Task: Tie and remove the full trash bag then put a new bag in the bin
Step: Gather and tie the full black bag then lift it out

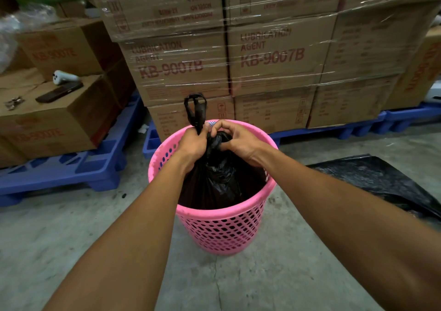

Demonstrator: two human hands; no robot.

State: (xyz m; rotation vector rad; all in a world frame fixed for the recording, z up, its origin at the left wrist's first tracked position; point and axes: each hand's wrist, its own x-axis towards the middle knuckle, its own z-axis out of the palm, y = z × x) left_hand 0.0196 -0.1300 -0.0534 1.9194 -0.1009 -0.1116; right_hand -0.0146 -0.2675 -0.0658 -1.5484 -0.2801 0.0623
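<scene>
A pink perforated bin [222,229] stands on the concrete floor in the middle of the view. A full black trash bag [219,174] sits inside it, its top gathered into a neck above the rim. My left hand [194,143] is shut around that neck, and the bag's handle loops [195,110] stick up out of my fist. My right hand [236,140] pinches the gathered plastic just to the right of the neck. A flat black bag [377,179] lies spread on the floor to the right of the bin.
Shrink-wrapped cardboard boxes [262,60] are stacked on blue pallets [71,170] right behind the bin. On a lower box at left lie a dark phone [59,92], a white device [64,76] and keys [14,102]. Cracked concrete floor [214,284] stretches in front.
</scene>
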